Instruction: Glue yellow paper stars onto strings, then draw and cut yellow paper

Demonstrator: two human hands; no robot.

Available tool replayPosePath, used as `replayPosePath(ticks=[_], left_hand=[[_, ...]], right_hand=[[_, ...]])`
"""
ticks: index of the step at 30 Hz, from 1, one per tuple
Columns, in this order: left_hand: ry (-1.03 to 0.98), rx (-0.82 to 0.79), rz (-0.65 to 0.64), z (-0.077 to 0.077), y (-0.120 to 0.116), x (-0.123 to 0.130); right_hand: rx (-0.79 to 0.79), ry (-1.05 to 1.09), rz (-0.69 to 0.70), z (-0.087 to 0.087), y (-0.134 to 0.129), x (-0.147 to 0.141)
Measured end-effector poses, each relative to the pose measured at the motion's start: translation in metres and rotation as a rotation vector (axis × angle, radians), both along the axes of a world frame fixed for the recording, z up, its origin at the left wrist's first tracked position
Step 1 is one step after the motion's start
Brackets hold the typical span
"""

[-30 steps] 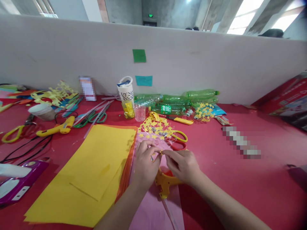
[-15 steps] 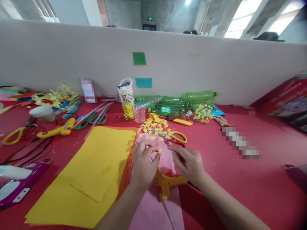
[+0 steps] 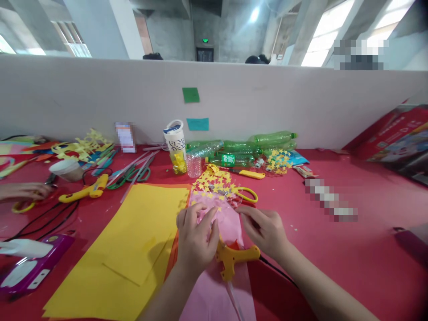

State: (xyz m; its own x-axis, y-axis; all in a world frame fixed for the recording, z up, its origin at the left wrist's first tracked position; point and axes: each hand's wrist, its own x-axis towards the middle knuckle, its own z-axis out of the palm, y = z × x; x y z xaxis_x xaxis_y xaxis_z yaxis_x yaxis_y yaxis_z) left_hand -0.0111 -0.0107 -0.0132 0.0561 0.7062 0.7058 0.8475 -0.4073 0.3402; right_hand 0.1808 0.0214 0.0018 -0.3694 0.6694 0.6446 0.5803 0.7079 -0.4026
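Note:
My left hand is over the edge of the pink paper, thumb and index finger apart. A small yellow star shows right by its index fingertip; whether it touches the finger I cannot tell. To its right, my right hand has thumb and index finger pressed together, and anything between them is too small to make out. Below both hands a yellow hot glue gun lies on the pink paper, a clear glue stick protruding from it. Just beyond the fingers is a pile of yellow stars.
Yellow sheets are stacked at left. Behind the stars lie a yellow cutter, yellow-handled scissors and green plastic bottles. Another person's hand is at far left, near a second glue gun and a purple power strip.
My left hand has shifted left and its thumb and index finger have parted from the star. My right hand stays pinched. Another person's hand has come in at far left; the view has tilted up.

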Motion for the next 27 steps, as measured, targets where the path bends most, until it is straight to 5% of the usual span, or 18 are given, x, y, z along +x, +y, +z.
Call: replayPosePath(ticks=[9, 27], left_hand=[[0.041, 0.003, -0.019, -0.005, 0.001, -0.001], [0.041, 0.025, -0.007, -0.011, 0.001, 0.000]], right_hand=[[-0.499, -0.118, -0.089, -0.015, 0.001, -0.026], [-0.517, 0.120, -0.034, -0.025, 0.009, -0.043]])
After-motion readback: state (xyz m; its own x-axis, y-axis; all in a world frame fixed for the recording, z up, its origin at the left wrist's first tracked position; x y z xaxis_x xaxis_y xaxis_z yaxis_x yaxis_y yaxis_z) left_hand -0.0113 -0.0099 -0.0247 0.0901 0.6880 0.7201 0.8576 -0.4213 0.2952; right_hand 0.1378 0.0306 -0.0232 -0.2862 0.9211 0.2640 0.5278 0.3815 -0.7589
